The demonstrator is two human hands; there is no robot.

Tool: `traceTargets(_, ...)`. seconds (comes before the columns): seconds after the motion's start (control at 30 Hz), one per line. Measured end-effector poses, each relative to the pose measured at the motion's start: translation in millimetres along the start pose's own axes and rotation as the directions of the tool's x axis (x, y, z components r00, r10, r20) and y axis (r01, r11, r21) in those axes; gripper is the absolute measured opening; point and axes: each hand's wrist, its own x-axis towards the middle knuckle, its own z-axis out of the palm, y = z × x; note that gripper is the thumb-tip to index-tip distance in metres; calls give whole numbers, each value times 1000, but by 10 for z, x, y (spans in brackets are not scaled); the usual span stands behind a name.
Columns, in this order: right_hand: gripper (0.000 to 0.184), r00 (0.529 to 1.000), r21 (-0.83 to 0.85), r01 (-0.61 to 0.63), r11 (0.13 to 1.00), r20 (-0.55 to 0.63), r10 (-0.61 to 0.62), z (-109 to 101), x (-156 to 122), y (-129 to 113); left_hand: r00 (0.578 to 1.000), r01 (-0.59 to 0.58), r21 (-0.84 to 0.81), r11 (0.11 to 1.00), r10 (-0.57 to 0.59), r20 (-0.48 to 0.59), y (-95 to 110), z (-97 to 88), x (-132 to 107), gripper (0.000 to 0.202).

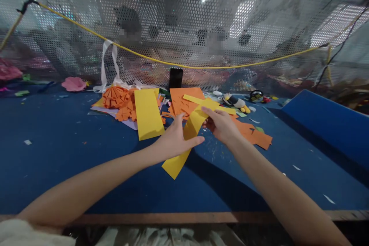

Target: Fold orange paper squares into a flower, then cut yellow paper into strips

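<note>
A curved yellow paper strip point(193, 123) slants above the blue table, its lower end toward me. My right hand point(223, 125) pinches the upper end between thumb and fingers. Around the strip's middle, my left hand point(175, 136) has its thumb and forefinger spread apart; whether its hidden fingers touch the paper I cannot tell. Just beyond my left hand lies a wide yellow paper sheet point(148, 113). Orange paper sheets point(184, 102) and a narrow yellow strip point(193, 99) lie behind my hands, with cut orange pieces point(261, 138) on the right.
Folded orange paper shapes point(115, 98) are heaped at the left back, near a pink paper flower point(74, 83). A black phone point(175, 78) stands against the perforated screen point(161, 15). A yellow cord point(144, 57) sags across it. On the right rises a blue panel point(325, 123).
</note>
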Motion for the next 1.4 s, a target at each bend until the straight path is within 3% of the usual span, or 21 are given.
traceTargets(0.13,35,983,55,48,997,175,-57,92,-142,-63,999,-10,-147,989,6,-33,63,144,105,74)
traceTargets(0.23,35,948,35,16,999,316,-26,52,-239,-34,995,81,-364,928,-54,82,93,122,87,55)
traceTargets(0.33,46,941,2,-69,998,333,65,22,-268,54,978,169,-519,838,-78,192,81,117,46,42)
traceTargets(0.43,48,938,-4,-128,992,325,123,19,-261,139,970,212,-555,804,-107,216,43,139,10,44)
traceTargets(0.57,32,924,-28,-109,994,366,112,12,-264,191,971,222,-548,807,-135,195,5,143,-8,53)
traceTargets(0.7,30,905,-35,-92,995,414,98,-14,-268,217,963,249,-555,793,-141,230,-14,114,5,51)
traceTargets(0.93,24,962,26,-94,995,258,85,-51,-224,298,919,369,-591,717,-188,346,28,42,45,42)
traceTargets(1.07,9,991,19,-58,998,122,55,-52,-231,328,883,470,-678,566,-322,343,38,-5,74,21)
traceTargets(1.2,14,994,-8,-86,996,64,86,-40,-262,270,838,522,-718,460,-433,332,-22,-13,115,21)
traceTargets(1.4,29,988,-4,-138,990,70,138,-38,-258,220,844,480,-768,424,-463,271,-74,74,162,14)
